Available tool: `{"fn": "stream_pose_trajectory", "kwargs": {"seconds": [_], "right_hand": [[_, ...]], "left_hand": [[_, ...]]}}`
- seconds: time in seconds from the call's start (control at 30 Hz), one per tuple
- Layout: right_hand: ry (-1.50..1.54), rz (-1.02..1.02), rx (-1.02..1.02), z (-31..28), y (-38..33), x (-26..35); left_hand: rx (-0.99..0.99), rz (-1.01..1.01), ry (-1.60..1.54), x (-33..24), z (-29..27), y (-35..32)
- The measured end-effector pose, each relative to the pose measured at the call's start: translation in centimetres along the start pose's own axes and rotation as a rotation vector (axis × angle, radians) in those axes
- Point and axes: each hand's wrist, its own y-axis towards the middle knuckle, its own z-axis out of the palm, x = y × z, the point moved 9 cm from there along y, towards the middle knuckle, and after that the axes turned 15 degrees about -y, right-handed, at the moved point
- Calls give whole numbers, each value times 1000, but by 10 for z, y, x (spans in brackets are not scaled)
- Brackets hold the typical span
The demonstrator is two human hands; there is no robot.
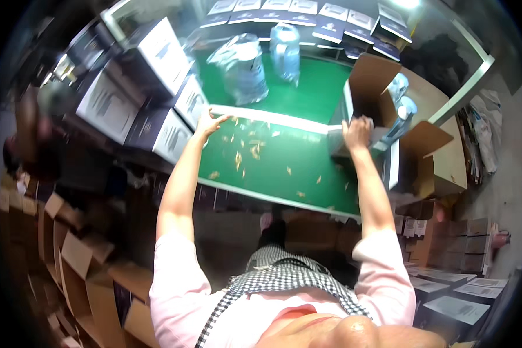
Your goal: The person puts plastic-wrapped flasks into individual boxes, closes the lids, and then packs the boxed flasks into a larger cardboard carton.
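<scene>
My left hand (210, 123) is over the left side of the green table (307, 168), beside a stack of white-and-dark boxes (171, 137). Its thumb and fingers are spread, near the left end of a long white strip (272, 119) that crosses the table. On the right, my right hand (358, 133) is closed at the rim of an open box (343, 113) with a brown inside and a raised flap. The strip's right end meets this box near that hand. What lies inside the box is hidden.
Clear plastic bags (246, 72) and a blue-tinted water bottle (285, 52) stand at the back. Small tan scraps (255, 149) litter the table. Flat dark-and-white boxes (330, 26) line a shelf behind. Another open carton (426, 153) stands right; brown cartons (78, 255) fill the lower left.
</scene>
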Motion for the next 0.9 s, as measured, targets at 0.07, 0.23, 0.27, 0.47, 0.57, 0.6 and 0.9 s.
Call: {"fn": "stream_pose_trajectory", "kwargs": {"seconds": [0.07,0.23,0.27,0.47,0.57,0.6,0.9], "right_hand": [[87,-73,-320,-38,1,29],[349,-225,-50,-135,-15,126],[415,-287,21,-136,-18,148],[429,-419,143,-139,10,180],[665,-480,127,-184,56,144],[735,-469,-19,-210,80,122],[362,278,149,43,291,33]], "left_hand": [[-101,78,52,-11,-6,105],[-286,261,177,-41,33,249],[-255,336,136,-49,33,267],[-233,210,43,-37,69,292],[-410,193,-363,-36,52,215],[-489,123,-444,-34,24,179],[-695,324,39,19,-59,30]]}}
